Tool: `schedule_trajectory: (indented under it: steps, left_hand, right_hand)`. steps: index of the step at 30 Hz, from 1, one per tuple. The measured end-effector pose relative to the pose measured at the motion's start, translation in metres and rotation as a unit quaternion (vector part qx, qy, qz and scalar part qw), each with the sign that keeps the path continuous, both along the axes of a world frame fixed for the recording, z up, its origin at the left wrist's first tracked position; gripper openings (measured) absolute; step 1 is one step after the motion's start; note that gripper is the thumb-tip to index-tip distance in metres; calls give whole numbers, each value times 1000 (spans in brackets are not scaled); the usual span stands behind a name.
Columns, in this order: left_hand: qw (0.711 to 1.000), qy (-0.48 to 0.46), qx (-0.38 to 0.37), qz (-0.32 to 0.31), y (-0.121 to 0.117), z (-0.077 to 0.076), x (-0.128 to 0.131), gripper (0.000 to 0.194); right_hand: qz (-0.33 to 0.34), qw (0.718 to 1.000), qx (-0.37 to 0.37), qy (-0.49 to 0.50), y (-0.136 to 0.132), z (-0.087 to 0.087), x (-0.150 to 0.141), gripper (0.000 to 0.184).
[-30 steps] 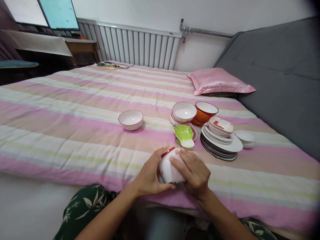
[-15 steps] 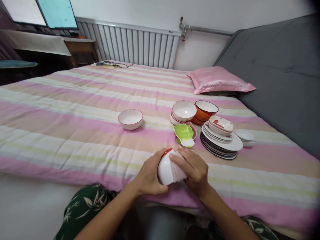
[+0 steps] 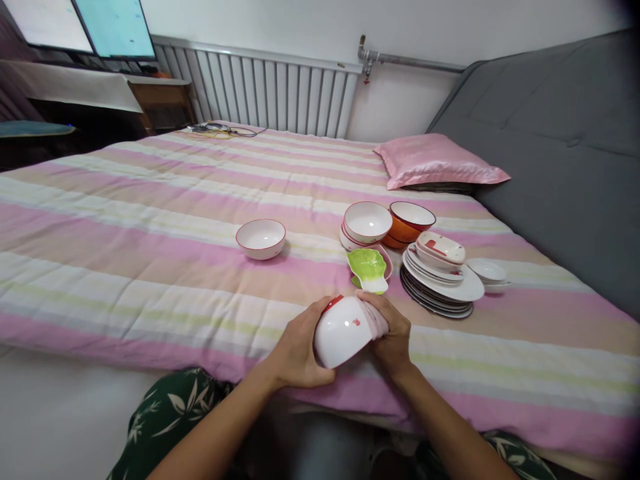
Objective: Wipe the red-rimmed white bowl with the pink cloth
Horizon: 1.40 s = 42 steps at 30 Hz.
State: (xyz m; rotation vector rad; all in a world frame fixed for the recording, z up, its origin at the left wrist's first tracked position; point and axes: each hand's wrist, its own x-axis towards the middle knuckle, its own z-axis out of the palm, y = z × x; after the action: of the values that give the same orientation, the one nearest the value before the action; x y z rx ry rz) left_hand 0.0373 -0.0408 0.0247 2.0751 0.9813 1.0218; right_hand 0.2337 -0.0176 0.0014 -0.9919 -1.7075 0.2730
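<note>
A white bowl [image 3: 343, 333] with a red rim and a small red mark on its side is tipped on its side above the bed's near edge. Wrapped round its rim side is my left hand [image 3: 300, 350], thumb below and fingers on top. My right hand [image 3: 393, 333] presses a pale pink cloth [image 3: 375, 320] against the bowl's base; part of the cloth is hidden by the fingers. Just beyond the hands lies a green leaf-shaped dish [image 3: 367, 267], apart from them.
A single white bowl [image 3: 261, 239] stands on the striped bedspread [image 3: 150, 267]. Farther right are stacked white bowls [image 3: 368, 223], orange bowls [image 3: 407, 227], a pile of plates [image 3: 473, 287] and small white dishes [image 3: 487, 272]. A pink pillow [image 3: 440, 160] lies by the grey headboard [image 3: 550, 113].
My right hand with the cloth has slid right and round toward the bowl's base, baring more of its white side and the red mark. My left hand keeps its hold.
</note>
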Motion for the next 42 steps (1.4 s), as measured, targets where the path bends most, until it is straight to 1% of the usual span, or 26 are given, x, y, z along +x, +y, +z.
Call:
schedule_trajectory:
  steps: [3,7,9,12,15,18,19,21,23,25,27,30,32,34,37,39,42]
  left_hand:
    - [1000,1,-3,0,0,1,-1,96]
    - [1000,2,-12,-1,0,2,-2,96]
    - [1000,3,-12,-1,0,3,-3,95]
    - [1000,5,-6,-3,0,3,-3,95]
    - [1000,15,11,-4,-2,1,-4,97]
    - [999,24,45,6,-3,-2,-5,100]
    - [998,25,55,12,-3,-3,-5,101]
    - [997,27,69,26,-2,-5,-5,101]
    - [996,24,76,32,-2,-6,-3,101]
    - [997,19,65,35,-1,-6,-2,98]
    - [998,11,48,38,-2,-5,-1,93]
    - [998,4,36,42,-2,-1,0,86]
    - [999,2,30,41,-3,1,0,83]
    - [999,-1,19,39,-2,3,-1,81]
    - [999,-3,15,30,0,3,-3,83]
    - [999,-3,21,26,1,2,-3,84]
    - [999,-5,28,26,1,1,-4,84]
  right_hand:
    - [-3,997,-58,44,2,-7,-1,38]
    - [9,990,-119,80,4,-11,-2,41]
    - [12,987,-132,85,5,-10,-3,42]
    - [11,988,-128,88,5,-10,-4,40]
    - [-10,993,-82,81,3,-7,-4,37]
    - [-48,998,21,39,0,3,-2,35]
    - [-57,996,62,14,-2,8,-1,36]
    - [-67,989,121,-52,-4,18,1,37]
    - [-53,979,156,-123,-7,26,1,36]
    - [-22,967,183,-176,-11,32,-2,34]
    - [2,956,210,-205,-15,35,-6,33]
    - [16,947,237,-218,-21,35,-12,32]
    - [24,949,233,-212,-22,34,-13,32]
    - [26,958,212,-190,-20,31,-11,34]
    - [22,979,137,-146,-13,25,-5,36]
    - [23,989,88,-120,-9,22,-2,38]
    - [30,993,59,-97,-8,18,0,41]
